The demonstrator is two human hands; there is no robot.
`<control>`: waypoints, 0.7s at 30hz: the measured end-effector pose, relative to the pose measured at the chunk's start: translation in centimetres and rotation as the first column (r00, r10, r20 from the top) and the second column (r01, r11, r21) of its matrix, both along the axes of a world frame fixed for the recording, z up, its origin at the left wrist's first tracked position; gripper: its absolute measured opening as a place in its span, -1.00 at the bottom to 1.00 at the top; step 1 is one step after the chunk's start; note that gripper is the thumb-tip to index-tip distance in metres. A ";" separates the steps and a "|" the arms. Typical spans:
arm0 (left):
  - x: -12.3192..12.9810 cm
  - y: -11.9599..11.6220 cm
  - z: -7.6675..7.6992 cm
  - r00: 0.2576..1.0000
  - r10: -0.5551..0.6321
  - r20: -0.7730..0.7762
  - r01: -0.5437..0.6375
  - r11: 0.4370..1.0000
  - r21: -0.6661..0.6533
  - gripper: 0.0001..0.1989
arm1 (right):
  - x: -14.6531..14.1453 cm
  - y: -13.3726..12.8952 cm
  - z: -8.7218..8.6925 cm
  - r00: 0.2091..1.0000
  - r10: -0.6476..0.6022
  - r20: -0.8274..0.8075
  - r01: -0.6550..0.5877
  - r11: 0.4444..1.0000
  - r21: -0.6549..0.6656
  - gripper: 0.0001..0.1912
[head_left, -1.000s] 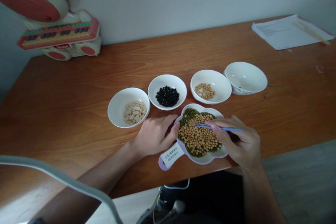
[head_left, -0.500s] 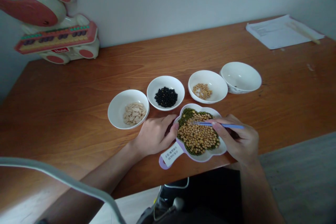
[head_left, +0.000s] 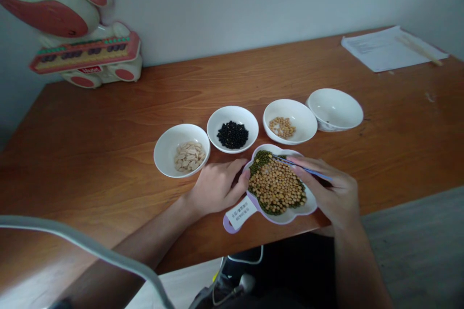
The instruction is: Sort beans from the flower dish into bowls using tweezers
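Note:
A white scalloped dish (head_left: 309, 203) with a purple edge and a labelled handle holds yellow soybeans (head_left: 277, 186) over small green beans (head_left: 258, 160). My left hand (head_left: 218, 184) grips the dish's left rim between thumb and fingers. Blue tweezers (head_left: 313, 172) are pinched in my right hand (head_left: 331, 188), above the dish's right side. Their tips sit at the dish's upper part, by a single yellow bean; whether they grip it I cannot tell.
Behind the dish stand white bowls: one with pale flat seeds (head_left: 189, 156), one with black beans (head_left: 232, 135), one with some soybeans (head_left: 282, 127). A fourth bowl (head_left: 335, 106) has a tiny dark speck. Papers (head_left: 391, 50) and a toy keyboard (head_left: 87, 53) lie farther back.
The tweezers' tips have moved from the middle of the soybeans up to the dish's upper part, and the tweezers tilt more. My left hand stays on the rim. The view has shifted slightly.

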State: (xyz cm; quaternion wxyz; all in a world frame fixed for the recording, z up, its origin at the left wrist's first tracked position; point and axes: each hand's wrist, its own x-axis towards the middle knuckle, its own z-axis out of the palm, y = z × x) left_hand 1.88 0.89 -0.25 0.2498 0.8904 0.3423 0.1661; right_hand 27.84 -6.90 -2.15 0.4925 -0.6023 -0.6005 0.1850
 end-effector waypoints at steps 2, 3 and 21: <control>0.0 0.0 0.1 1.000 -0.003 0.000 0.003 1.000 -0.002 -0.67 | 0.1 0.1 0.2 0.999 0.020 0.048 -0.021 1.000 0.012 -0.74; 0.0 0.0 0.1 1.000 -0.005 -0.001 0.005 1.000 -0.002 -0.67 | 0.1 0.1 0.3 0.997 0.028 0.076 -0.030 0.999 0.022 -0.73; 0.1 0.0 0.0 1.000 -0.013 -0.004 0.013 1.000 -0.013 -0.69 | -2.8 -0.7 2.3 0.914 -0.043 0.402 -0.052 0.974 0.221 -0.59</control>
